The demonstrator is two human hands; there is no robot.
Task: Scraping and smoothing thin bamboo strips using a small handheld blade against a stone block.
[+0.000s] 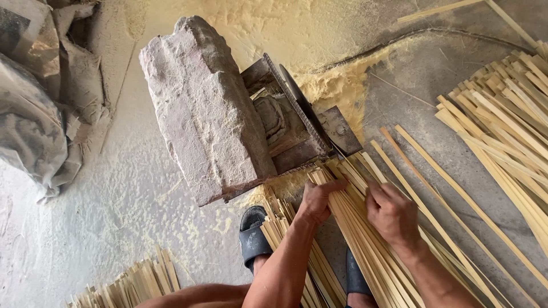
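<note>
Resting on the floor [114, 194]: one bundle of thin bamboo strips [365, 239], its cut ends lying just beside the round saw blade [302, 108]. Left hand [317, 201] — fingers flat, pressed on the bundle's end. Right hand [393, 214] — curled over the strips, gripping them. Large stone block [202, 108] sits on the saw's frame. Sawdust [337, 85] heaped behind. Loose strips [502, 125] piled at right; dusty sacks [40, 97] at left; dark sandal [253, 234] beneath the left forearm.

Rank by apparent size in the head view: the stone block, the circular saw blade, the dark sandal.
1. Stone block, clearly largest.
2. Circular saw blade, seen edge-on and partly hidden.
3. Dark sandal, partly covered; its rank against the blade is unsure.
</note>
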